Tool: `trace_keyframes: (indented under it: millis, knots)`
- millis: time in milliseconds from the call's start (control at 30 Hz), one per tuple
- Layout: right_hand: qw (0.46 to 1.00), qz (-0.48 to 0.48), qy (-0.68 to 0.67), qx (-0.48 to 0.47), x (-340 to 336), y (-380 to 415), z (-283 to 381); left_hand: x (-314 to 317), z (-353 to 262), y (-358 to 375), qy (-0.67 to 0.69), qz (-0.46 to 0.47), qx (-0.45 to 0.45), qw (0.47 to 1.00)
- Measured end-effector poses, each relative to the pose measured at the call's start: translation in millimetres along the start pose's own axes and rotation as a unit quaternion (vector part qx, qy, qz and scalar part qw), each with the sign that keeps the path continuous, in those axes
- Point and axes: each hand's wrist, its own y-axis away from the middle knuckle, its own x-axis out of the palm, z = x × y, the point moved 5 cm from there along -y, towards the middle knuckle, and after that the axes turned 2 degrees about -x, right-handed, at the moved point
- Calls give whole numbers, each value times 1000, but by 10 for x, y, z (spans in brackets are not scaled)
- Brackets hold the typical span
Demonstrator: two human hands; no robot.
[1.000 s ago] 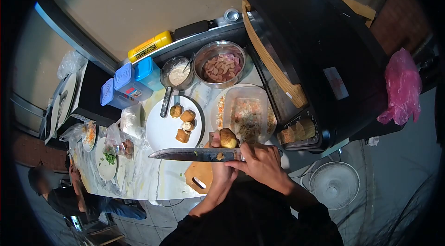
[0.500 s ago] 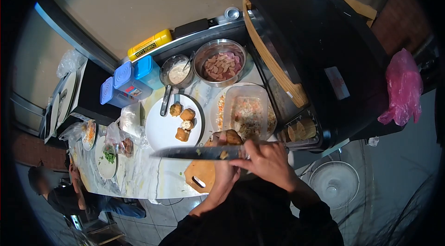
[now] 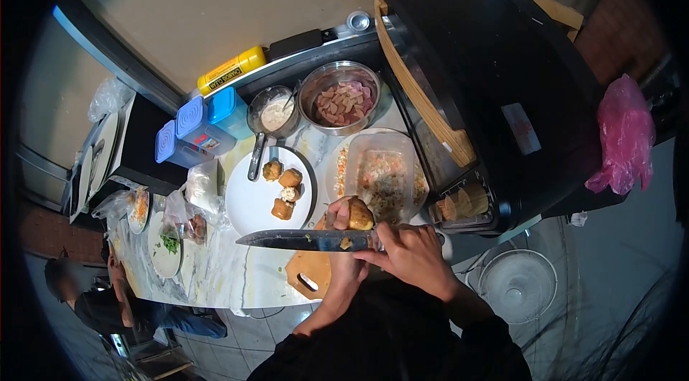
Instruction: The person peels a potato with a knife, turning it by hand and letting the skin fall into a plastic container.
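My right hand is closed around the handle of a large kitchen knife. Its blade points left, with crumbs stuck on its side, and crosses in front of my left hand. Between the left fingers is a brown fried tofu puff with a paler lower edge. Under the hands lies a wooden cutting board, partly covered. Behind them stands a clear plastic tub holding a pale, crumbly mix with orange bits. On the white plate sit several brown stuffed puffs.
A steel bowl of sliced meat and a small pan of white paste stand at the back. Lidded containers line the left. A black oven-like appliance fills the right. Another person is at the far left.
The tofu puff has turned in my left fingers and shows a paler edge. The knife's blade has shifted slightly, and the surroundings stay the same.
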Motion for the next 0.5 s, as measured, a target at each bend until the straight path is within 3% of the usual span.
trace_keyframes:
  millis: [167, 233, 400, 500]
  knots:
    - [1000, -1, -10, 8, -5, 24, 6, 4, -3, -20, -33, 30, 5, 999]
    - [1000, -2, -5, 8, 7, 36, 2, 10, -48, -30, -50, 11, 59, 997]
    - [1000, 7, -9, 13, 15, 45, 11, 84, -158, 41, -111, 5, 95, 989]
    - [999, -41, 9, -25, -9, 45, 28, 81, -170, 50, -165, 8, 126, 978]
